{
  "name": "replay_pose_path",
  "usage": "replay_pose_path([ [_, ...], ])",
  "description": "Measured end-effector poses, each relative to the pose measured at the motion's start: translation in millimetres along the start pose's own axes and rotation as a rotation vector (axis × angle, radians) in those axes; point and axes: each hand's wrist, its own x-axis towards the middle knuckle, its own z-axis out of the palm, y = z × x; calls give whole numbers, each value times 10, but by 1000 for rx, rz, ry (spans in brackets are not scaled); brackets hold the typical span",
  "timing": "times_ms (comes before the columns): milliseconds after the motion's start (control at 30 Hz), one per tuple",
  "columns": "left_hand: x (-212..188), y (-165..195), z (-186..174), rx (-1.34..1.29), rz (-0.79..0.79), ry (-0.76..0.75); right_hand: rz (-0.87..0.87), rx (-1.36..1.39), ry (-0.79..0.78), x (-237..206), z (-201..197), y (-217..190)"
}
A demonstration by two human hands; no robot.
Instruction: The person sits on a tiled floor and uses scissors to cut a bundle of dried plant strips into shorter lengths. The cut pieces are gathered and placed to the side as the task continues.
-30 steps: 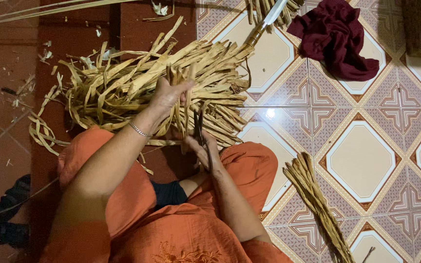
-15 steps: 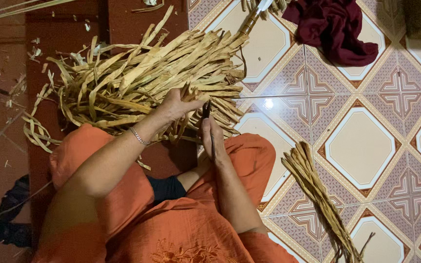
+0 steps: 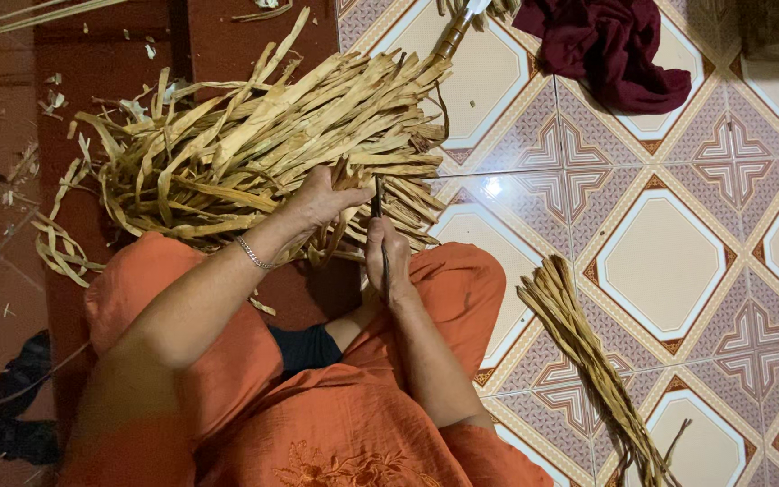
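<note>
A big loose pile of flat tan dried leaf strips lies on the floor in front of my knees. My left hand, a thin bracelet at its wrist, grips a few strips at the pile's near edge. My right hand is closed around a thin dark tool that points up toward the strips. Both hands are close together above my lap, and I wear orange clothes.
A tied bundle of narrow strips lies on the patterned tiles to my right. A dark red cloth is crumpled at the top right. A knife-like tool lies at the top. Dark sandals sit at bottom left.
My left hand has slid from on top of the pile to its near edge and closed on strips. My right hand has kept hold of the dark tool.
</note>
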Motion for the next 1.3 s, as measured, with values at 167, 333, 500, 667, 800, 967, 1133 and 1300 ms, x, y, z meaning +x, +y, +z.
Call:
replay_pose_path([
  [167,-93,54,-17,-9,-66,-46,50,111,-54,24,-22,-22],
  [333,-79,27,5,-13,-5,-66,120,242,-119,59,2,77],
  [500,-36,-32,-2,6,-37,-67,136,264,-43,40,13,155],
  [667,-108,70,-39,101,-117,-36,271,311,-48,144,-86,129],
  [800,-181,297,-197,104,-35,46,64,-146,-31,204,-36,66],
  [967,-290,433,-277,-87,265,53,76,-381,-64,257,73,32],
  [1133,-281,188,-62,234,624,170,-58,-564,-108,264,-18,-94],
  [1300,-169,111,386,485,982,315,-2,-1019,-178,197,-127,-555],
])
